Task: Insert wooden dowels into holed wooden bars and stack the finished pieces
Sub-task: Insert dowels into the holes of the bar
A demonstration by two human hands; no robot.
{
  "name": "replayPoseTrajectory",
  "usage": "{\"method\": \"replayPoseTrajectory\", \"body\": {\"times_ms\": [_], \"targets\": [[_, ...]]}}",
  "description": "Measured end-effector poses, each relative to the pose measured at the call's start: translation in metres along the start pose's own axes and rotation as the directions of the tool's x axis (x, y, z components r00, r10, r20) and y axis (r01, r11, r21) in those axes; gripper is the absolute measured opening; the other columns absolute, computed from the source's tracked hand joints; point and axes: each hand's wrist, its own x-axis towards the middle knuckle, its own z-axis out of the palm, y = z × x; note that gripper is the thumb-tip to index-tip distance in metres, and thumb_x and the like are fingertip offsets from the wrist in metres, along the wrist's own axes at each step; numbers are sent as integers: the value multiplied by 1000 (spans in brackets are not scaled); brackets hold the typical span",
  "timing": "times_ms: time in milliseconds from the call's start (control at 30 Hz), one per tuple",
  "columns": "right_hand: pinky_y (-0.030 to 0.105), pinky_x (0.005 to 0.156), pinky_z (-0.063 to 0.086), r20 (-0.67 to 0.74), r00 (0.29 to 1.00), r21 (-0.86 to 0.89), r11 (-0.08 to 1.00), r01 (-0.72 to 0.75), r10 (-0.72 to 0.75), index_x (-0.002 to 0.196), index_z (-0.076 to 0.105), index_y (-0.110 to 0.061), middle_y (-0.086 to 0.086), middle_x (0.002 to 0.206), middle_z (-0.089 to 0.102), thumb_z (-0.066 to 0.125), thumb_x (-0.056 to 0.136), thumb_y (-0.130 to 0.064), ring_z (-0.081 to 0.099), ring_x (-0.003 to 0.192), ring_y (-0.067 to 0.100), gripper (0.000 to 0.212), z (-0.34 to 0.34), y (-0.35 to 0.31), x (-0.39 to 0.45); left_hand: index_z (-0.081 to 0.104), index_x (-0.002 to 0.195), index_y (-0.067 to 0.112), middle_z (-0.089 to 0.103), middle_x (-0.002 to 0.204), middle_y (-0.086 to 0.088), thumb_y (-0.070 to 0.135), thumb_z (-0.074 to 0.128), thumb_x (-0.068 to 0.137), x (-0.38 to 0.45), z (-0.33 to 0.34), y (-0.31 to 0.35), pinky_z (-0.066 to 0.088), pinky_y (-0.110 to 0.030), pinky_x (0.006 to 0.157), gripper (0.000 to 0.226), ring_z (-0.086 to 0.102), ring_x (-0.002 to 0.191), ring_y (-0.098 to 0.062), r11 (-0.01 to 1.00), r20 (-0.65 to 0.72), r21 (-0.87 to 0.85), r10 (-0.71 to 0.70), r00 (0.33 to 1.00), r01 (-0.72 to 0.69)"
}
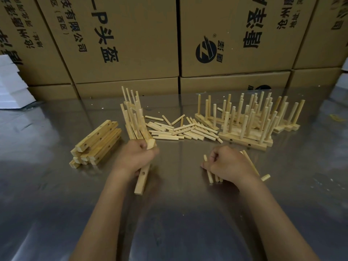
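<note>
Left hand: I see my left hand (136,156) curled tight round a pale holed wooden bar (141,180); the bar's near end sticks out below the fist and touches the shiny grey metal worktop (178,213), with one hole showing just under the hand.
Above the left hand: a cluster of leaning finished pieces (134,119), bars with dowels standing up, rises just beyond my knuckles; I cannot tell whether the hand also holds part of it.
Right hand: my right hand (228,164) is closed in a fist on a bundle of short round wooden dowels (211,176); their ends poke out at the near side and one tip shows at the thumb side, while longer ends stick out behind the hand.
Stray dowel: a single short dowel (265,177) lies on the worktop just right of that wrist.
Empty bars: a stack of plain holed wooden bars (97,144) lies to the left, apart from the left hand.
Loose dowels: a scattered heap of loose dowels (180,129) lies at the middle, beyond both hands.
Finished stack: a crowded group of bars with upright dowels (250,119) stands at the right rear.
Background: brown cardboard boxes with black print (131,40) stand along the far edge of the worktop.
</note>
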Motion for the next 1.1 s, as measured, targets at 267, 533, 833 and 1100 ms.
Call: {"method": "replayPoseTrajectory", "body": {"times_ms": [267, 533, 833, 1100], "targets": [[24, 62, 44, -114, 993, 639, 767, 57, 21, 73, 68, -21, -13, 65, 69, 60, 89, -29, 63, 65, 6, 20, -5, -26, -5, 53, 107, 12, 53, 59, -4, 18, 44, 95, -12, 15, 18, 34, -26, 47, 16, 44, 52, -14, 809, 381, -583, 195, 904, 71], [10, 60, 39, -150, 970, 696, 676, 242, -193, 90, 70, -14, 6, 69, 57, 66, 92, -13, 51, 63, 2, 5, 1, -42, -17, 65, 127, 41, 48, 60, -3, 38, 32, 105, -16, 24, 24, 35, -20, 39, 39, 43, 49, -13, 791, 502, -608, 317, 805, 68], [25, 55, 42, -311, 903, 424, 807, 411, -297, 86, 69, -29, -9, 63, 59, 68, 88, -22, 52, 58, 5, 7, 2, -36, -19, 63, 130, 44, 52, 68, -4, 27, 44, 105, -18, 27, 21, 42, -20, 50, 35, 52, 59, -8, 768, 393, -640, 356, 848, -26], [26, 57, 42, -349, 863, 270, 843, 465, -365, 87, 67, -31, -13, 71, 63, 67, 88, -20, 56, 66, 5, 11, 5, -34, -19, 68, 125, 31, 54, 65, 0, 34, 48, 104, -16, 27, 18, 40, -17, 52, 29, 48, 56, -8, 822, 350, -564, 326, 878, -80]]}}
